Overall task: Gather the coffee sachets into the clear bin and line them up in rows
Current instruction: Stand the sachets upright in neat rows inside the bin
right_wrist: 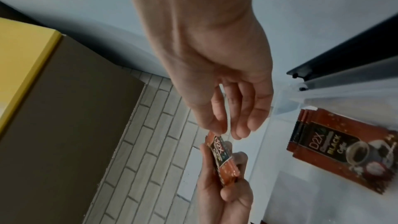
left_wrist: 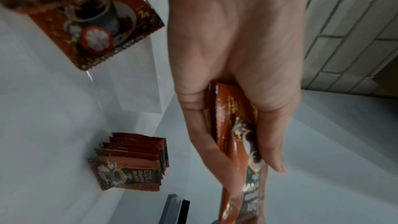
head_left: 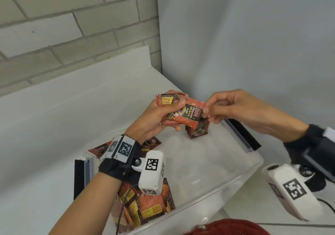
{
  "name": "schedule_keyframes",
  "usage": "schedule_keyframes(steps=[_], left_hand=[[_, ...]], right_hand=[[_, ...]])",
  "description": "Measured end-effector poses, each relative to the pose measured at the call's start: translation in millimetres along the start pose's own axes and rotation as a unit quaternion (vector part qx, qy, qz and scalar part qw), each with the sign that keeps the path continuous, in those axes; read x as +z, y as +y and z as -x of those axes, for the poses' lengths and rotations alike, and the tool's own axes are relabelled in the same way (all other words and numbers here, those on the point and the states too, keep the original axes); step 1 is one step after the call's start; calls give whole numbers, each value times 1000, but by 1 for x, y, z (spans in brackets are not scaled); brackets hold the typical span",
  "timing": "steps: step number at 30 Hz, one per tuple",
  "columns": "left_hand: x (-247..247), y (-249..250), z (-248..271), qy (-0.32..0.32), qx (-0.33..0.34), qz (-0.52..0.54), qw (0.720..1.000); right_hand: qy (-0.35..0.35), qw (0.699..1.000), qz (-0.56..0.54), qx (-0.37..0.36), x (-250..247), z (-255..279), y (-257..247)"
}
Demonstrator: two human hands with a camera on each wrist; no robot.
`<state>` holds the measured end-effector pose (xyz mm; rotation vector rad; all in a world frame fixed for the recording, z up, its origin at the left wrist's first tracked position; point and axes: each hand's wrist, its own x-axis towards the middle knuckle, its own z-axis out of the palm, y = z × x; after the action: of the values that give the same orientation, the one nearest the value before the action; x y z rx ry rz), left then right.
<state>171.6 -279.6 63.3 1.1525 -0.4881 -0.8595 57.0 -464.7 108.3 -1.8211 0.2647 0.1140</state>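
Above the far end of the clear plastic bin (head_left: 250,164), at about twelve o'clock from the wearer, the left hand (head_left: 154,118) was clenched around a small sheaf of red-brown foil coffee sachets (head_left: 172,101), thumb laid across the front and fingers curled behind; this looked like a way of squaring their edges before setting them down. The right hand (head_left: 233,107), coming in from three o'clock, pinched the corner of the topmost sachet (head_left: 188,113), the one showing its black label, between thumb and fingertips (right_wrist: 217,125), the other fingers loosely bent; it seemed to be drawing that sachet off or turning it to face the same way as the rest. Just below the hands, against the far wall of the bin, a short row of upright sachets (left_wrist: 129,163) stood on edge, faces aligned, probably the start of the first row and the likely place for the held sheaf. At the near end of the bin, around six o'clock, a jumbled heap of sachets (head_left: 145,207) lay unsorted. A few loose sachets (head_left: 99,149) lay at roughly nine o'clock on the white counter (head_left: 45,126), just outside the bin's rim, so gathering appeared unfinished and most of the lining-up was still to do.
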Motion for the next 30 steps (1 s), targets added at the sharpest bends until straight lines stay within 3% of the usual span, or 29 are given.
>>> schedule_keyframes(steps=[5,13,21,23,26,30], left_hand=[[1,0,0,9,4,-4,1000],[0,-6,-2,-17,-17,-51,998],[0,-3,-1,-6,-16,-48,999],[0,-1,-1,27,-18,-40,999],[0,1,-3,66,-25,-22,997],[1,2,-4,79,-44,10,996]], right_hand=[[-38,999,10,28,21,-2,11],[59,998,-25,-3,2,-9,3],[-6,994,104,-32,-19,-12,-2],[-16,982,188,-33,-23,-15,6],[-14,932,354,-68,-20,-18,18],[-20,880,463,-107,-15,-23,28]])
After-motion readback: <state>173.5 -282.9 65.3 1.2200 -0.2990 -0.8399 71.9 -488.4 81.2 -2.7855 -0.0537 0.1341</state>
